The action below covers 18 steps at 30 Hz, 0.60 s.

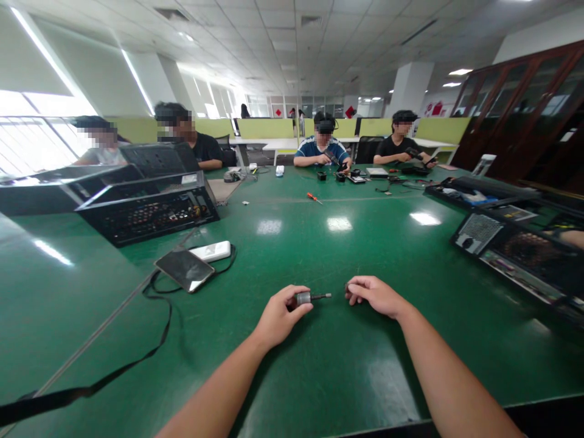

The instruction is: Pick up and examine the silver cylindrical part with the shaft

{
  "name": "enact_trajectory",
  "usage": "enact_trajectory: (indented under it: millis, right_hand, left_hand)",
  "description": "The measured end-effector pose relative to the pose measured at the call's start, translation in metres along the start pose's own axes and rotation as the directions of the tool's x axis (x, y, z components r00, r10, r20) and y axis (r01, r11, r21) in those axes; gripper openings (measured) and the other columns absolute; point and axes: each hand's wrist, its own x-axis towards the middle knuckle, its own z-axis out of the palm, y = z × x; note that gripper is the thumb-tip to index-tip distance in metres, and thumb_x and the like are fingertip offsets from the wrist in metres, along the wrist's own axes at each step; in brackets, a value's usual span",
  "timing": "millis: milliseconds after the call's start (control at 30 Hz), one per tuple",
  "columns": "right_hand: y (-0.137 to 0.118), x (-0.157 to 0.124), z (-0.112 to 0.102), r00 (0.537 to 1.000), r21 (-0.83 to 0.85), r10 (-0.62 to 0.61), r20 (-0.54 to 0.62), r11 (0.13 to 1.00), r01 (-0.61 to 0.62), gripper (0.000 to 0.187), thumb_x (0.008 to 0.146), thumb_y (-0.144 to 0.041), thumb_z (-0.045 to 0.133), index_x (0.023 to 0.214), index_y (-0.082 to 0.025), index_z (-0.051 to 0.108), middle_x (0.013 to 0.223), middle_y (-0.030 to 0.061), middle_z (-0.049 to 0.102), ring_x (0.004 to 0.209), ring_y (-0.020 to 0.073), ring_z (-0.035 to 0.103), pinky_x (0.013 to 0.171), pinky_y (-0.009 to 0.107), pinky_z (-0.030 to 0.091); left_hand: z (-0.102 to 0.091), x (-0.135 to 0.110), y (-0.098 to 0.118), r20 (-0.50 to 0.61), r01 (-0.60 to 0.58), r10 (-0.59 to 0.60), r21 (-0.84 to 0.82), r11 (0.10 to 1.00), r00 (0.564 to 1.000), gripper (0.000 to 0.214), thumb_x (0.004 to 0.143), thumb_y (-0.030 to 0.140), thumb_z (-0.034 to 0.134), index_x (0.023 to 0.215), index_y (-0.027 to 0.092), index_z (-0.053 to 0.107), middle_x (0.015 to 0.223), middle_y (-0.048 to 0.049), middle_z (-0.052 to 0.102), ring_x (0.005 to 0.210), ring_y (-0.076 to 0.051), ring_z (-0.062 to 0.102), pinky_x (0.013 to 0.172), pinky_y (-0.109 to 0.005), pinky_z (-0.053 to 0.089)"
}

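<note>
My left hand [281, 315] grips a small grey metal cylinder with a thin shaft [305, 298] between thumb and fingers. The shaft lies level and points right, its paler tip standing free of both hands. Across a short gap, my right hand [375, 296] has its fingers curled in a pinch. Something small and dark shows at those fingertips, too little of it to name. Both hands are just above or on the green tabletop [328, 365]; whether they touch it I cannot tell.
At left lie a phone [185, 269], a white device [210, 251] and a black strap [114, 374]. Open computer cases stand at left [150, 213] and right [506, 255]. An orange screwdriver [314, 198] lies farther back. Several people sit across the table, some handling parts.
</note>
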Motion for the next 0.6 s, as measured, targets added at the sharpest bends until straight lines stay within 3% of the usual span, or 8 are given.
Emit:
enact_trajectory:
  millis: [133, 267, 333, 400, 467, 533, 600]
  right_hand:
    - [0.011, -0.023, -0.018, 0.988, 0.246, 0.080, -0.130, 0.968, -0.046, 0.047, 0.084, -0.058, 0.053, 0.087, -0.012, 0.061, 0.078, 0.0091, 0.066, 0.062, 0.0147, 0.061, 0.057, 0.027, 0.044]
    - [0.027, -0.067, -0.037, 0.957, 0.375, 0.102, -0.273, 0.927, 0.008, 0.038, 0.084, -0.051, 0.059, 0.088, -0.014, 0.065, 0.083, 0.0121, 0.068, 0.065, 0.0172, 0.061, 0.059, 0.031, 0.045]
    - [0.033, -0.090, -0.036, 0.930, 0.453, 0.105, -0.352, 0.889, 0.071, 0.032, 0.084, -0.048, 0.060, 0.088, -0.017, 0.067, 0.084, 0.0127, 0.068, 0.067, 0.0192, 0.062, 0.058, 0.032, 0.045]
    - [0.033, -0.106, -0.022, 0.914, 0.533, 0.116, -0.389, 0.837, 0.121, 0.031, 0.085, -0.049, 0.057, 0.084, -0.020, 0.067, 0.081, 0.0118, 0.067, 0.067, 0.0201, 0.062, 0.056, 0.033, 0.045]
    - [0.024, -0.112, 0.006, 0.945, 0.587, 0.115, -0.307, 0.804, 0.092, 0.033, 0.085, -0.050, 0.056, 0.080, -0.020, 0.067, 0.075, 0.0106, 0.067, 0.064, 0.0194, 0.062, 0.055, 0.032, 0.045]
    - [0.007, -0.106, 0.044, 0.993, 0.566, 0.089, -0.076, 0.824, -0.030, 0.033, 0.083, -0.048, 0.060, 0.081, -0.017, 0.069, 0.071, 0.0103, 0.068, 0.059, 0.0176, 0.061, 0.053, 0.030, 0.044]
    - [-0.014, -0.088, 0.086, 0.982, 0.454, 0.058, 0.180, 0.881, -0.135, 0.030, 0.076, -0.041, 0.070, 0.088, -0.014, 0.072, 0.079, 0.0116, 0.071, 0.058, 0.0164, 0.063, 0.053, 0.027, 0.044]
  left_hand:
    - [0.001, -0.001, -0.002, 0.004, 0.028, -0.027, -0.055, 0.998, 1.000, 0.030, 0.083, 0.037, 0.063, 0.108, 0.021, 0.064, 0.092, -0.0040, 0.065, 0.071, -0.017, 0.061, 0.066, -0.029, 0.049]
    - [0.003, -0.002, -0.005, 0.010, 0.039, -0.039, -0.093, 0.995, 0.999, 0.031, 0.085, 0.038, 0.061, 0.109, 0.020, 0.062, 0.091, -0.0034, 0.064, 0.064, -0.015, 0.059, 0.062, -0.027, 0.049]
    - [0.003, -0.002, -0.004, 0.001, 0.038, -0.038, -0.083, 0.996, 0.999, 0.030, 0.084, 0.038, 0.061, 0.109, 0.020, 0.062, 0.089, -0.0031, 0.064, 0.063, -0.015, 0.059, 0.061, -0.027, 0.049]
    - [0.001, -0.002, -0.001, -0.005, 0.045, -0.045, -0.072, 0.996, 0.999, 0.030, 0.085, 0.037, 0.060, 0.108, 0.019, 0.062, 0.087, -0.0030, 0.064, 0.062, -0.015, 0.059, 0.061, -0.028, 0.049]
    - [-0.005, -0.007, 0.003, 0.001, 0.054, -0.054, -0.061, 0.997, 0.999, 0.031, 0.085, 0.038, 0.060, 0.109, 0.019, 0.061, 0.088, -0.0036, 0.064, 0.063, -0.016, 0.061, 0.063, -0.028, 0.050]
    - [-0.017, -0.022, 0.006, 0.004, 0.058, -0.058, -0.028, 0.998, 0.998, 0.031, 0.085, 0.039, 0.060, 0.110, 0.020, 0.061, 0.092, -0.0048, 0.066, 0.071, -0.018, 0.063, 0.068, -0.030, 0.052]
    - [-0.037, -0.047, 0.007, -0.002, 0.066, -0.066, 0.037, 0.997, 0.998, 0.029, 0.085, 0.039, 0.060, 0.109, 0.022, 0.062, 0.097, -0.0050, 0.067, 0.082, -0.021, 0.065, 0.075, -0.032, 0.053]
